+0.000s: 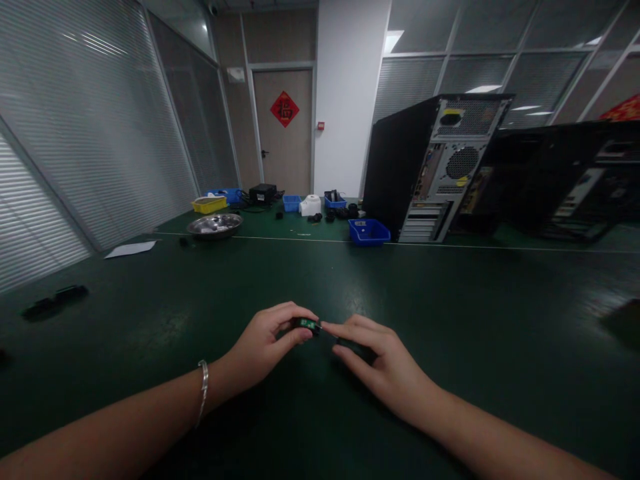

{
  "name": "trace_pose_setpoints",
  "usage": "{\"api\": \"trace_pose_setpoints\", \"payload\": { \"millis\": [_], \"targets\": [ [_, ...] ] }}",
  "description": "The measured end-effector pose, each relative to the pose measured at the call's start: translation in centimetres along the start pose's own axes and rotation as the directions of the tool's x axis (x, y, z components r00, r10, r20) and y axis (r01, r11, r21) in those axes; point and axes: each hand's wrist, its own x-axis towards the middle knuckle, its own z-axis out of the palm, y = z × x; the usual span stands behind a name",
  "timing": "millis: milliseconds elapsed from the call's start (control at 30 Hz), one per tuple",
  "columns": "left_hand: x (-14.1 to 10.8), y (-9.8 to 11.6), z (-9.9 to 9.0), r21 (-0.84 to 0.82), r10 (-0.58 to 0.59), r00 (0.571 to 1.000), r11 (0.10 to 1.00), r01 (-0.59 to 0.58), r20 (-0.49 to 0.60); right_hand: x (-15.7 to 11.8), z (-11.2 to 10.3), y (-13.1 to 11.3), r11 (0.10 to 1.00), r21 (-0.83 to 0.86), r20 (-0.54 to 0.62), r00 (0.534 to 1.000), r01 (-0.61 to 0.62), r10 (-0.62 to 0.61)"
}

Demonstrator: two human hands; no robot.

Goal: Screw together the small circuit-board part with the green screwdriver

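Observation:
Pinched between the thumb and fingers of my left hand (273,340) is a small green circuit board (307,325) with dark parts at its edge. My right hand (383,357) is closed around a screwdriver (356,348), its dark handle mostly hidden under my fingers. A thin metal shaft points left from it toward the board, and my right index fingertip is close to the board's right end. Whether the tip touches the board is too small to tell. Both hands are just above the green tabletop (225,287), near its middle.
A metal bowl (215,226), a yellow basket (209,205), a blue bin (369,232) and small dark parts stand farther back. Tall computer cases (400,167) rise at the right. White paper (131,249) and a dark object (55,301) lie at the left.

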Motion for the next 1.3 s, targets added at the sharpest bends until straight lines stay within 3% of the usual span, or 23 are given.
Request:
{"api": "trace_pose_setpoints", "payload": {
  "millis": [200, 700, 967, 1133, 1300],
  "targets": [
    [0.0, 0.0, 0.0, 0.02, -0.027, 1.0, 0.999, 0.028, -0.009, 0.1, -0.1, -0.4, 1.0, 0.001, 0.004, 1.0, -0.008, 0.008],
    [0.0, 0.2, 0.6, -0.377, -0.156, 0.986, 0.911, 0.168, 0.063, 0.0, -0.1, -0.1, 0.998, 0.054, 0.008, 0.999, 0.042, -0.042],
    [0.0, 0.7, 0.6, -0.314, -0.159, 0.986, 0.934, 0.168, 0.056, -0.1, 0.0, -0.1, 0.998, 0.05, 0.006, 1.0, 0.026, -0.027],
    [0.2, -0.1, 0.5, -0.403, -0.153, 0.988, 0.903, 0.151, 0.028, -0.1, 0.1, 0.0, 0.999, 0.039, -0.048, 0.999, 0.02, -0.018],
    [0.3, -0.3, 0.5, -0.434, -0.152, 0.98, 0.88, 0.194, 0.13, -0.1, 0.0, -0.1, 0.997, 0.055, -0.071, 0.996, 0.058, -0.054]
  ]
}}
